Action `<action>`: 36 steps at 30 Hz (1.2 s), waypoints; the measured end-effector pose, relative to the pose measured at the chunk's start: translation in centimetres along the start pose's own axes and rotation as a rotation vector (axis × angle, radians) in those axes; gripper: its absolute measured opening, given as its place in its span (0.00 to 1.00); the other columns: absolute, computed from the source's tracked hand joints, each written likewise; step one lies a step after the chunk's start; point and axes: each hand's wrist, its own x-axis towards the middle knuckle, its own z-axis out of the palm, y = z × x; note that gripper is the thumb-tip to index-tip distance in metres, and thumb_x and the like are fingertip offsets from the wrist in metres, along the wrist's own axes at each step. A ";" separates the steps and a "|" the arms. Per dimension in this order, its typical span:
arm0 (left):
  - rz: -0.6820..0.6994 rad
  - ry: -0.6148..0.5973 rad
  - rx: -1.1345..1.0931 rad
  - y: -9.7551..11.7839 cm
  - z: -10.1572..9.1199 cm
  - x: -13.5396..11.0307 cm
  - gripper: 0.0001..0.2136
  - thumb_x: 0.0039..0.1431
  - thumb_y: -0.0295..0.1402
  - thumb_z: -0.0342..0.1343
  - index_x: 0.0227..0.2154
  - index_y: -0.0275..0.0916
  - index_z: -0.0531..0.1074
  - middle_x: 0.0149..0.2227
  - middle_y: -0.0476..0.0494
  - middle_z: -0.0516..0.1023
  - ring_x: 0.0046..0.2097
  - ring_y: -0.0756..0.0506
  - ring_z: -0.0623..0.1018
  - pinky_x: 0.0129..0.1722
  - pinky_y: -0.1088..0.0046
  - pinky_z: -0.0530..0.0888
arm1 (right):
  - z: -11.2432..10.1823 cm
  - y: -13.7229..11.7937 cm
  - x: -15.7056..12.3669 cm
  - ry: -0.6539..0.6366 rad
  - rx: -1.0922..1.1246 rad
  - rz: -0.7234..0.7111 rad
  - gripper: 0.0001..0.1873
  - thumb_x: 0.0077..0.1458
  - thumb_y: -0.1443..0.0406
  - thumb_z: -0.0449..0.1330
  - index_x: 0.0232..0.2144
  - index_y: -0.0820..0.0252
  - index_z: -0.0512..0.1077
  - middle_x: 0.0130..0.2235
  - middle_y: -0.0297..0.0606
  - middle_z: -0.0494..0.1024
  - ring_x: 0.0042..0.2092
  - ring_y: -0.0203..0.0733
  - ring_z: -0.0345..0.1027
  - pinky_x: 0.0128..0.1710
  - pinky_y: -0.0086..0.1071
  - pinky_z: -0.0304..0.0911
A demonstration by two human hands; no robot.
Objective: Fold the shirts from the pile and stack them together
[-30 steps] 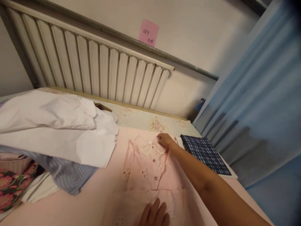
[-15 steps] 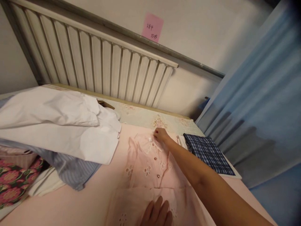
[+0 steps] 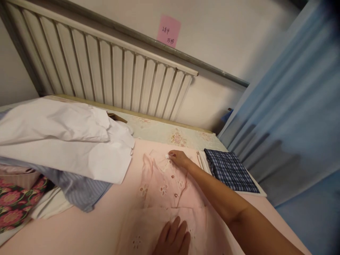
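Note:
A pale pink blouse (image 3: 164, 184) with buttons and eyelet embroidery lies flat on the pink bed sheet (image 3: 87, 226). My right hand (image 3: 178, 158) reaches out to its collar, fingers curled and pinching the fabric by a small white tag. My left hand (image 3: 172, 239) rests flat on the blouse's lower part at the bottom edge of the view, fingers stretched out.
A heap of clothes lies at the left: a white garment (image 3: 66, 141), a blue striped one (image 3: 79, 193), a floral fabric (image 3: 16, 203). A folded navy plaid cloth (image 3: 230, 170) sits at the right. Behind are a white radiator (image 3: 106, 71) and a blue curtain (image 3: 292, 106).
My right hand has slid leftward along the blouse's collar, from its right side to the middle near the tag. My left hand stays flat on the lower part.

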 end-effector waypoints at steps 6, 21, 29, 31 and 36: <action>-0.130 -0.242 -0.209 0.7 -1.8 0.3 0.19 0.59 0.43 0.50 0.50 0.43 0.70 0.56 0.48 0.73 0.59 0.43 0.66 0.58 0.64 0.62 | -3.1 -1.0 -8.3 0.103 0.090 -0.034 0.19 0.57 0.69 0.52 0.50 0.60 0.71 0.50 0.40 0.76 0.50 0.38 0.70 0.53 0.33 0.62; -0.233 -0.482 -0.204 1.4 -5.5 1.9 0.23 0.63 0.34 0.46 0.61 0.49 0.59 0.63 0.50 0.63 0.65 0.43 0.59 0.62 0.56 0.60 | 2.4 -1.5 -32.9 0.134 -0.128 -0.203 0.31 0.57 0.67 0.55 0.62 0.52 0.57 0.63 0.42 0.60 0.65 0.53 0.50 0.62 0.58 0.48; -0.318 -0.525 -0.073 0.9 -6.2 1.2 0.22 0.66 0.41 0.42 0.62 0.49 0.57 0.65 0.47 0.58 0.66 0.40 0.58 0.62 0.53 0.59 | 1.1 2.4 -34.3 0.210 -0.173 -0.092 0.28 0.58 0.65 0.55 0.60 0.56 0.61 0.64 0.43 0.59 0.65 0.52 0.48 0.63 0.55 0.47; -0.354 -0.529 -0.034 0.6 -6.5 0.5 0.23 0.66 0.42 0.41 0.62 0.48 0.57 0.65 0.46 0.60 0.66 0.40 0.58 0.62 0.53 0.58 | 1.3 3.2 -35.1 0.249 -0.164 -0.082 0.27 0.58 0.65 0.54 0.60 0.56 0.61 0.63 0.43 0.60 0.65 0.52 0.49 0.63 0.55 0.48; -0.443 -0.540 0.049 -0.5 -7.7 -1.7 0.23 0.66 0.42 0.40 0.62 0.47 0.56 0.65 0.45 0.58 0.66 0.41 0.56 0.62 0.54 0.58 | 1.2 4.4 -37.2 0.354 -0.056 -0.076 0.25 0.58 0.64 0.53 0.58 0.56 0.64 0.61 0.43 0.65 0.63 0.49 0.55 0.62 0.52 0.51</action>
